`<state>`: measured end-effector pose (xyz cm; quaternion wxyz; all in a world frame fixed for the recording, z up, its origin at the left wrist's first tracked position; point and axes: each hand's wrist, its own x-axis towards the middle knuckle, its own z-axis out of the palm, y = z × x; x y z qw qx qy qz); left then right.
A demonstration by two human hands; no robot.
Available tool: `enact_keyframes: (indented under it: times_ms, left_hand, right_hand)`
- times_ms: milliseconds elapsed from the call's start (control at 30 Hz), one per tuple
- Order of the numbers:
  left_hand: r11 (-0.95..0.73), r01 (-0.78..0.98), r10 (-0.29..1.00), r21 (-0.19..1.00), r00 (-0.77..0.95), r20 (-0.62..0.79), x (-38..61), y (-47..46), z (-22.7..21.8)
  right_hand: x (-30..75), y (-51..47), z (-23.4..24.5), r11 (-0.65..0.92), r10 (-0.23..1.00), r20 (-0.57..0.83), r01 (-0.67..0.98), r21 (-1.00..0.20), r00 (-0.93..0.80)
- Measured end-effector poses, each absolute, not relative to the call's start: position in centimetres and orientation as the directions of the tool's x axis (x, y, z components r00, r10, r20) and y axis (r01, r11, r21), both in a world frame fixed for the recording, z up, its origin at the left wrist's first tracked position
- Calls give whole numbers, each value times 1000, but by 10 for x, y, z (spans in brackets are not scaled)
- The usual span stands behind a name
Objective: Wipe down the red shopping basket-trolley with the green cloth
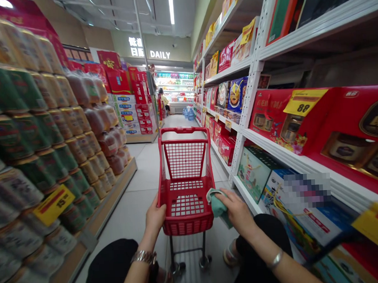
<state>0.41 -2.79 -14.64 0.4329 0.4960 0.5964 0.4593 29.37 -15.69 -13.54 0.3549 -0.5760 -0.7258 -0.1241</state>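
Observation:
A small red shopping cart (185, 182) stands in the aisle right in front of me, its basket holding nothing. My left hand (155, 217) grips the cart's near left rim, fingers curled over the edge. My right hand (238, 210) is closed on a crumpled green cloth (218, 205) pressed against the cart's near right rim. I am crouched low, with my knees in black trousers on either side of the cart's legs. A bracelet sits on each wrist.
Stacked cans and jars (33, 145) fill the left display with a yellow price tag (53, 204). Shelves on the right (288, 157) hold red and blue gift boxes. The tiled aisle floor (146, 173) runs ahead toward a distant person (164, 101) and a "DAILY" sign.

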Motion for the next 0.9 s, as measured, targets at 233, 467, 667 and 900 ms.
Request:
enact_keyframes:
  times_ms: [233, 467, 667, 900]
  left_hand:
    - [52, 168, 995, 984, -91, -37, -2, -34, -145]
    - [64, 161, 996, 985, -73, -53, 1, -40, -143]
    - [47, 192, 997, 980, -76, -32, 0, -38, -158]
    - [52, 265, 995, 963, -94, -28, -3, -47, -164]
  right_hand:
    - [291, -151, -131, 514, 720, 558, 858, -30, -412]
    - [308, -136, -130, 543, 755, 437, 839, 0, -489]
    - [325, -104, -120, 458, 816, 391, 889, 14, -426]
    - [337, -53, -99, 344, 887, 313, 938, 45, -340]
